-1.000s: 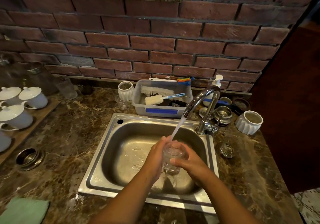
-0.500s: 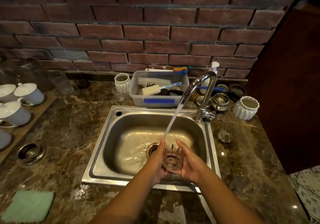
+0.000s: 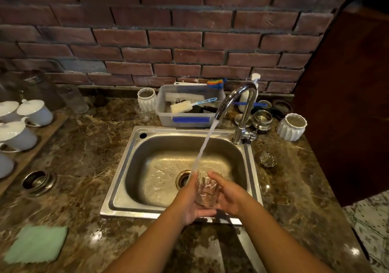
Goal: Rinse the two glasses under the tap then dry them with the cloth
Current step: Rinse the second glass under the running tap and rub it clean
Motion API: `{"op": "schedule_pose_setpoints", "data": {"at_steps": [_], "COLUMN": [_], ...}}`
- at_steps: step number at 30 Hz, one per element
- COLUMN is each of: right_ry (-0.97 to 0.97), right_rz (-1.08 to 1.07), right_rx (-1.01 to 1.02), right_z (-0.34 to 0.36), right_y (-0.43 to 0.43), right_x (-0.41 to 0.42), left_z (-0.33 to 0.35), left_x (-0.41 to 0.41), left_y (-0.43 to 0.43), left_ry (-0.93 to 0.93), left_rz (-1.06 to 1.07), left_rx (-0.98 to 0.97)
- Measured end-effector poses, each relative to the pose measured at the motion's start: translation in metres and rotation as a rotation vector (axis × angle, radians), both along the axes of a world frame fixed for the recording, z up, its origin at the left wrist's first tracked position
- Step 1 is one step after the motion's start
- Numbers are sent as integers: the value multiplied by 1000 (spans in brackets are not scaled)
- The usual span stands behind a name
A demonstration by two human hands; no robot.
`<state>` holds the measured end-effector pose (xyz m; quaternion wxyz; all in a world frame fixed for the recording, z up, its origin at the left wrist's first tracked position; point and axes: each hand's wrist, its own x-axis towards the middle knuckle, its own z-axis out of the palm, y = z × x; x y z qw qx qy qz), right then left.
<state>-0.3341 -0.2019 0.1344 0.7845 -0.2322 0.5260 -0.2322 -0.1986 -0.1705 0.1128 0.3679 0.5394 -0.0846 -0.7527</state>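
A clear ribbed glass (image 3: 206, 188) is held upright over the near edge of the steel sink (image 3: 124, 167). My left hand (image 3: 189, 204) cups it from the left and below, and my right hand (image 3: 229, 197) grips its right side. Water streams from the chrome tap (image 3: 242, 108) down to the glass's rim. A second clear glass (image 3: 267, 159) stands on the counter to the right of the sink. The green cloth (image 3: 36, 244) lies flat on the counter at the near left.
Behind the sink is a grey tub (image 3: 189, 123) holding brushes. White ribbed cups (image 3: 291, 127) (image 3: 147, 98) stand at the back. Lidded white cups (image 3: 34, 112) sit on a wooden board at the left. A metal ring (image 3: 39, 182) is set into the marble counter.
The glass has gone from tilted with its mouth toward me to upright under the stream. The view has shifted, showing more of the near counter and the cloth.
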Motion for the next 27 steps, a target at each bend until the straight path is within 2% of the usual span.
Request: {"op": "schedule_pose_setpoints", "data": {"at_steps": [3, 6, 10, 14, 17, 22, 24, 27], "right_ry": [171, 302, 489, 685, 876, 990, 1010, 1057], "right_rz": [49, 201, 442, 785, 1066, 1227, 1233, 1182], "right_rx": [-279, -534, -829, -990, -1051, -1034, -1019, -987], "right_z": [18, 33, 60, 88, 106, 106, 99, 90], "right_y": [0, 0, -2, -13, -17, -22, -24, -27], "right_x": [-1, -3, -8, -14, -13, -16, -25, -47], "left_z": [5, 15, 27, 37, 42, 37, 31, 16], "left_x": [-3, -4, -4, -8, -14, -20, -18, -16], "left_y": [2, 1, 2, 7, 10, 15, 15, 19], "left_ry": [147, 257, 268, 196, 108, -46, -206, -584], "left_rz": [103, 202, 229, 154, 88, 11, -77, -302], "left_rx": [-37, -39, -51, -97, -126, -147, -219, -465]}}
